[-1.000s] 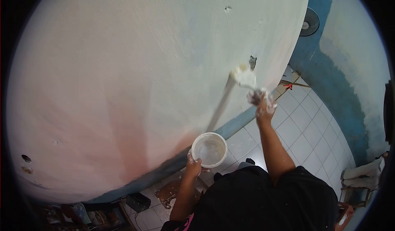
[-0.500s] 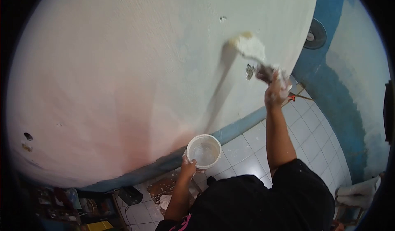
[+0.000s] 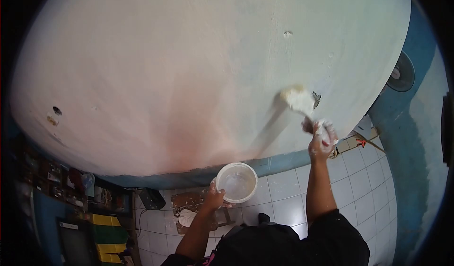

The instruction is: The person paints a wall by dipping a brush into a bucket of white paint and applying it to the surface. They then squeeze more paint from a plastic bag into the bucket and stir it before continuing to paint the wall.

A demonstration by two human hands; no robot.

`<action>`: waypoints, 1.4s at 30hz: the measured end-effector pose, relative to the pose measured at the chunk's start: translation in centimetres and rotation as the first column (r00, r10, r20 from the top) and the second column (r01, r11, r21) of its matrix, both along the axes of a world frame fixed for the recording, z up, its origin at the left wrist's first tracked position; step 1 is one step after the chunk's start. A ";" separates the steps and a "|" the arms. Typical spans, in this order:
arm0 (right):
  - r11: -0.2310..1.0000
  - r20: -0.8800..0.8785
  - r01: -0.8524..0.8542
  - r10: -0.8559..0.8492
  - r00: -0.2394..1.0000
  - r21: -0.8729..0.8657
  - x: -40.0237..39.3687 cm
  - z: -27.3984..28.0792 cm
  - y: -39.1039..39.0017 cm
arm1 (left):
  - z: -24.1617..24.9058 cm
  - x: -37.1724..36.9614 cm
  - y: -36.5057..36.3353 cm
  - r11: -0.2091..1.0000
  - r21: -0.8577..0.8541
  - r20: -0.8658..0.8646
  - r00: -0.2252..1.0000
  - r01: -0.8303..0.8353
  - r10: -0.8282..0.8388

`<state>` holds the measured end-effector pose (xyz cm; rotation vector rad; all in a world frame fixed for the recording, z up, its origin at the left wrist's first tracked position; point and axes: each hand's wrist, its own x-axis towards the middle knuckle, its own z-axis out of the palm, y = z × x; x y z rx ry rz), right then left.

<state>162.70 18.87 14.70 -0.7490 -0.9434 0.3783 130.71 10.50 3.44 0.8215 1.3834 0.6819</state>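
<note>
My right hand (image 3: 322, 140), smeared with white paint, grips the handle of a wide paintbrush (image 3: 298, 100). The brush's bristles are thick with white paint and lie against or very near the wall (image 3: 227, 62); contact is hard to judge. Just right of the bristles is a chipped hole (image 3: 316, 99) in the plaster. My left hand (image 3: 215, 196) is closed round the side of a white plastic bucket (image 3: 237, 182), held below the brush. Some whitish paint coats the bucket's inside, and its fingers underneath are partly hidden.
Below the wall's blue lower band is a white tiled floor (image 3: 283, 209). A paint-spattered wooden stool (image 3: 191, 200) stands under my left arm. Shelves with clutter (image 3: 56, 176) line the lower left, beside a black box (image 3: 150, 199). A round grey fan (image 3: 402, 72) is at right.
The brush and my right hand have moved down the wall, with the bristles now left of the chipped hole. My view has shifted left and down. The bucket stays in my left hand.
</note>
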 end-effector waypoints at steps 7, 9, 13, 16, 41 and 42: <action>0.974 0.783 0.059 -0.213 0.584 0.221 -0.7 11.2 -0.8 | 3.0 0.4 0.0 0.994 0.101 0.069 0.997 -0.053 0.046; 0.939 0.885 0.058 -0.339 0.318 0.339 -0.9 14.1 -1.3 | 3.6 0.1 -0.4 0.987 0.132 0.089 0.993 -0.086 0.074; 0.836 0.827 0.109 -0.549 0.126 0.538 -2.8 18.5 -1.3 | 4.0 -1.2 -1.7 0.980 0.143 0.093 0.987 -0.140 0.127; 0.839 0.860 0.202 -0.507 -0.049 0.506 -5.7 19.6 -0.5 | 3.6 -3.8 -3.0 0.980 0.148 0.089 0.989 -0.134 0.122; 0.762 0.794 0.227 -0.595 -0.121 0.606 -4.5 25.7 -0.9 | 1.2 -6.4 -2.8 0.984 0.177 0.145 0.989 -0.022 -0.004; 0.691 0.716 0.197 -0.689 -0.111 0.695 -4.9 24.8 -0.5 | 1.2 -6.2 -2.9 0.985 0.171 0.145 0.989 -0.014 -0.011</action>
